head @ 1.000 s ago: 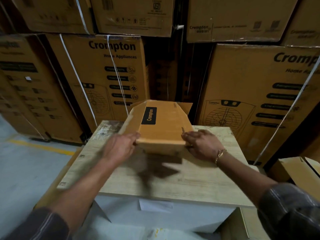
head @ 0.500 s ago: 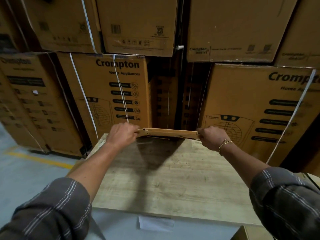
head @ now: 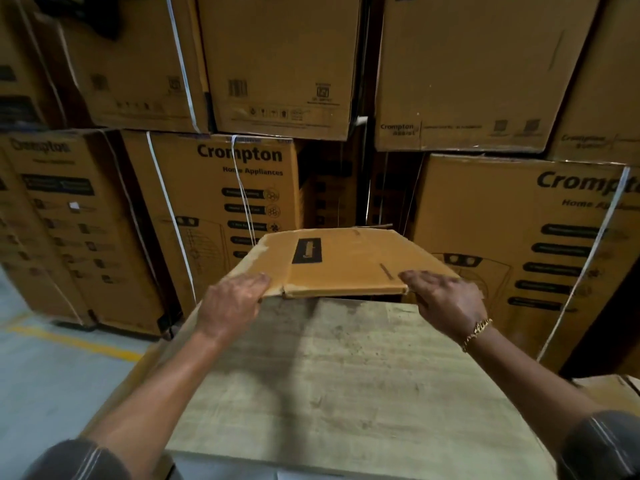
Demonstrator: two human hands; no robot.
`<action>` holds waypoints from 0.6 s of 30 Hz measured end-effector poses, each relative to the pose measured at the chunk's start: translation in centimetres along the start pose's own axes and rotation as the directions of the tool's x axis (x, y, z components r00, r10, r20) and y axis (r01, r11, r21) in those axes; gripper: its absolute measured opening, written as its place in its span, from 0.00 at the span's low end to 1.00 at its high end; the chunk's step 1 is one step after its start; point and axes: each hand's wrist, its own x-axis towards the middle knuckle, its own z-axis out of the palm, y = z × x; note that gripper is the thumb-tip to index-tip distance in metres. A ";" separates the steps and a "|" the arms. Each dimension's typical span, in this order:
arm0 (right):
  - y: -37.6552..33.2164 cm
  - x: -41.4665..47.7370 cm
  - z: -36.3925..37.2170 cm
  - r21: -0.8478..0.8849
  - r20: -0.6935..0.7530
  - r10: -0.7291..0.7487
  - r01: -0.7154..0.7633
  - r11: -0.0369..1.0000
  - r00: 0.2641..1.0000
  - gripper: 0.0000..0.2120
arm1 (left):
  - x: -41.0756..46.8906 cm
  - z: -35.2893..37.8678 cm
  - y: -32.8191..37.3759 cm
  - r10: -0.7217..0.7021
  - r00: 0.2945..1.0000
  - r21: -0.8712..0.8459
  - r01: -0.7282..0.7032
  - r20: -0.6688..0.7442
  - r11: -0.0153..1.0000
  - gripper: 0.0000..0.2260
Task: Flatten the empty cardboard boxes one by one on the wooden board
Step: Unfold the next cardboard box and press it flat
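A flattened brown cardboard box (head: 346, 265) with a black rectangular label (head: 306, 250) on its top face is hanging over the far edge of the pale wooden board (head: 346, 375). Its near edge is sitting clear of the board, casting a shadow on the wood below, and its far edge is tilting up towards the stacked brown printed cartons (head: 221, 188).

The left hand (head: 228, 306) is gripping the box at its near left corner, with fingers lying across the torn top flap and the thumb tucking under the edge. The right hand (head: 446, 303) is holding the near right corner, its fingers spreading over the top face and the thumb going beneath. This hand is motion-blurred, so the exact hold is looking less certain. A gold chain bracelet (head: 477, 332) is circling the right wrist.

The stacked cartons, bound with white straps (head: 166, 209), are standing just beyond the board and filling the far side. A grey floor (head: 41, 386) with a yellow painted line (head: 76, 341) is showing on the left. Another brown carton (head: 609, 389) is peeking in at the right, beside the board.
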 end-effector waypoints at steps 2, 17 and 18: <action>-0.8 -3.8 2.3 0.052 0.062 -0.013 0.009 0.999 0.998 0.22 | -3.9 2.5 0.6 0.046 0.994 -0.032 -0.043 0.102 0.999 0.25; -12.3 -26.6 13.0 0.181 0.893 -0.102 -0.141 0.973 0.438 0.36 | -27.5 13.5 6.9 0.129 0.527 -0.089 -0.100 0.840 0.991 0.34; -12.4 -27.1 13.4 0.188 0.899 -0.099 -0.173 0.967 0.426 0.36 | -27.7 13.4 7.2 0.114 0.484 -0.088 -0.076 0.868 0.993 0.34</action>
